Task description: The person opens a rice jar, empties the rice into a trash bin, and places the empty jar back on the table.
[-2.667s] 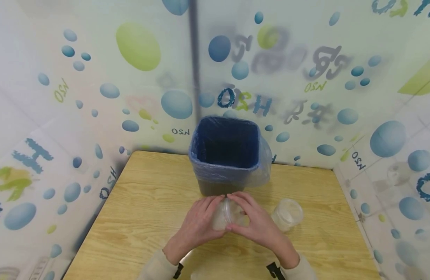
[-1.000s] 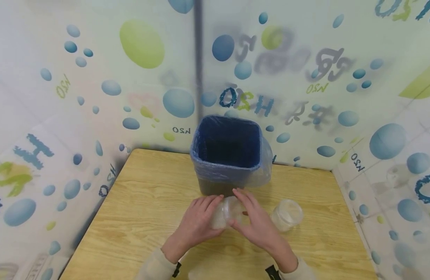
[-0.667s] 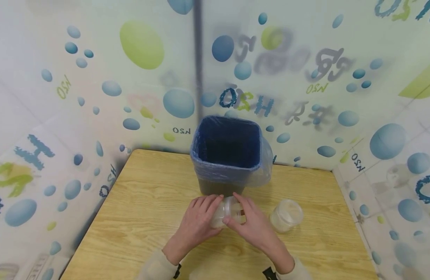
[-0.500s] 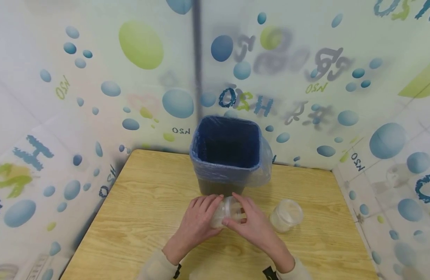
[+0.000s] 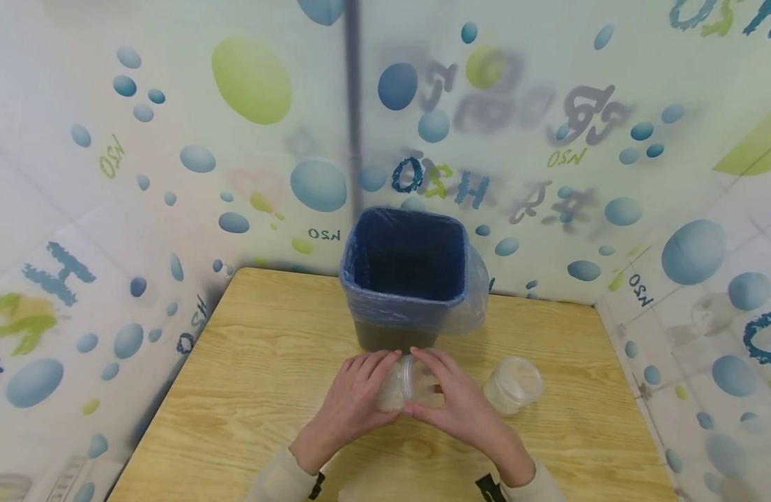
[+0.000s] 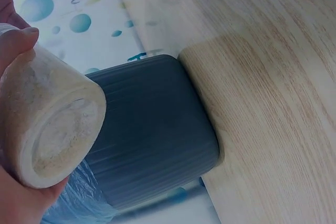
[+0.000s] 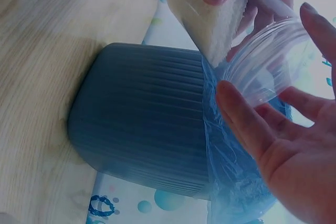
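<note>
In the head view my left hand (image 5: 354, 394) grips a clear plastic jar (image 5: 392, 390), tilted on its side with its mouth to the right. Pale, grainy contents show through the jar wall (image 7: 210, 14) in the right wrist view, and its round base (image 6: 68, 137) faces the left wrist camera. My right hand (image 5: 457, 401) has thumb and fingertips around the clear, ridged lid (image 7: 270, 61) at the jar's mouth. Both hands are just in front of the bin. Part of the jar is hidden behind the left fingers.
A grey bin (image 6: 152, 124) with a blue bag liner (image 5: 401, 312) stands at the back of the wooden table (image 5: 266, 335). Another clear jar (image 5: 514, 385) with pale contents stands right of my right hand. Patterned curtain-like walls (image 5: 235, 139) enclose the table.
My right thumb and fingertips have shifted around the lid; half a second ago the thumb lay further over the jar, and now it is at the rim's lower edge. The left hand stays nearly still.
</note>
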Available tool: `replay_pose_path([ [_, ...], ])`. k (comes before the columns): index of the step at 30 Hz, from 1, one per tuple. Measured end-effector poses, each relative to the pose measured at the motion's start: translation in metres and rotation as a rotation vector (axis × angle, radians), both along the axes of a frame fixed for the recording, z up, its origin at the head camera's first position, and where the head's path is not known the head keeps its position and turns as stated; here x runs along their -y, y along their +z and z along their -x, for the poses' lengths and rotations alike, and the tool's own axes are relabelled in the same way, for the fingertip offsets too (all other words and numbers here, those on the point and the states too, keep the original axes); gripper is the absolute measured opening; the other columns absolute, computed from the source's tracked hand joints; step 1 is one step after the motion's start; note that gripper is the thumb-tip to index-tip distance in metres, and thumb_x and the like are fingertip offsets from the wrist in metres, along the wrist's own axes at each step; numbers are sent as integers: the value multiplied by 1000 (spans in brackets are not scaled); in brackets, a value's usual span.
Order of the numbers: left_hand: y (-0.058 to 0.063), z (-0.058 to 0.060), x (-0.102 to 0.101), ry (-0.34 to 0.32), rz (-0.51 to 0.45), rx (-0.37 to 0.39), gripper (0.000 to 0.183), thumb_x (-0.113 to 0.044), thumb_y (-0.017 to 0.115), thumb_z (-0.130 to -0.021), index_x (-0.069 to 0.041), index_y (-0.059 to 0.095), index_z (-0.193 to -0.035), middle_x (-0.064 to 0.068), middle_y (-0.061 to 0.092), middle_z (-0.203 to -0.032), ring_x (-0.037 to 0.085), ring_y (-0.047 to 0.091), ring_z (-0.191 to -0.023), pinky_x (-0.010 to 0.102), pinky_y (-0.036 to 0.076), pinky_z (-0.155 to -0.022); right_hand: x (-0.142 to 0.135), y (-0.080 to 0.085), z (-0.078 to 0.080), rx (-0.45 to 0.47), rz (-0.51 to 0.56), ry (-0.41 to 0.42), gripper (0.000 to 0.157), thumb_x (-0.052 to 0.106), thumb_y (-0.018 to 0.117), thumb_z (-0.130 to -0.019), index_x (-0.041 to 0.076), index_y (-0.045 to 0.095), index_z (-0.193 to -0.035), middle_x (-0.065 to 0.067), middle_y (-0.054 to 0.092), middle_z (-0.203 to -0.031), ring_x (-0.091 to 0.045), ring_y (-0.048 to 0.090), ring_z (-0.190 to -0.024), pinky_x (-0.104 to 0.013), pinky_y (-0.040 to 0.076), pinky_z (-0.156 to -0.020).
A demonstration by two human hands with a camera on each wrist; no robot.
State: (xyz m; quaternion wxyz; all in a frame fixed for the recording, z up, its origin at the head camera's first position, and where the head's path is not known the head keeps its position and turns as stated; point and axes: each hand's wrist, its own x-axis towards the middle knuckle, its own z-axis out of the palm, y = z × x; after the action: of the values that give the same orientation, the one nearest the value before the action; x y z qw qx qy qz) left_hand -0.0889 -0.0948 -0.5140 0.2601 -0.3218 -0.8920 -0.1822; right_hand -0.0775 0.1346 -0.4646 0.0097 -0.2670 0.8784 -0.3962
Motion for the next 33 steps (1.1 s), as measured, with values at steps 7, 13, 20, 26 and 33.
replay_pose_path([
  [7, 0, 0, 0, -18, -6, 4, 98, -49, 96, -58, -10, 56, -139, 7, 65, -125, 26, 65, -109, 45, 55, -91, -3, -1, 1, -96, -21, 48, 84, 39, 88, -83, 11, 49, -152, -7, 49, -149, -25, 61, -121, -32, 60, -84],
  [13, 2, 0, 0, -32, -23, 10, 98, -49, 96, -58, -10, 57, -139, 7, 65, -125, 26, 65, -110, 45, 55, -92, -5, -1, 1, -161, -52, 78, 84, 37, 89, -81, 14, 49, -152, -5, 49, -151, -24, 56, -130, -38, 57, -94],
  [20, 2, 0, 0, -57, -66, 0, 101, -47, 97, -55, -9, 57, -139, 6, 65, -124, 26, 65, -109, 45, 55, -91, -9, -1, 1, -263, -83, 130, 87, 36, 88, -82, 16, 46, -155, -7, 47, -155, -25, 49, -140, -48, 50, -106],
  [26, 3, 0, 0, -67, -62, -2, 101, -45, 98, -54, -9, 57, -139, 6, 65, -124, 25, 65, -109, 44, 55, -90, -13, -2, 1, -321, -103, 160, 87, 31, 89, -80, 15, 47, -154, -5, 45, -159, -29, 47, -141, -49, 48, -108],
  [33, 5, 0, -1, -69, -55, 3, 101, -46, 97, -55, -8, 56, -140, 6, 65, -125, 25, 65, -110, 44, 55, -91, -16, -4, 1, -341, -107, 191, 89, 24, 90, -79, 17, 46, -156, -5, 43, -161, -29, 46, -142, -50, 47, -109],
])
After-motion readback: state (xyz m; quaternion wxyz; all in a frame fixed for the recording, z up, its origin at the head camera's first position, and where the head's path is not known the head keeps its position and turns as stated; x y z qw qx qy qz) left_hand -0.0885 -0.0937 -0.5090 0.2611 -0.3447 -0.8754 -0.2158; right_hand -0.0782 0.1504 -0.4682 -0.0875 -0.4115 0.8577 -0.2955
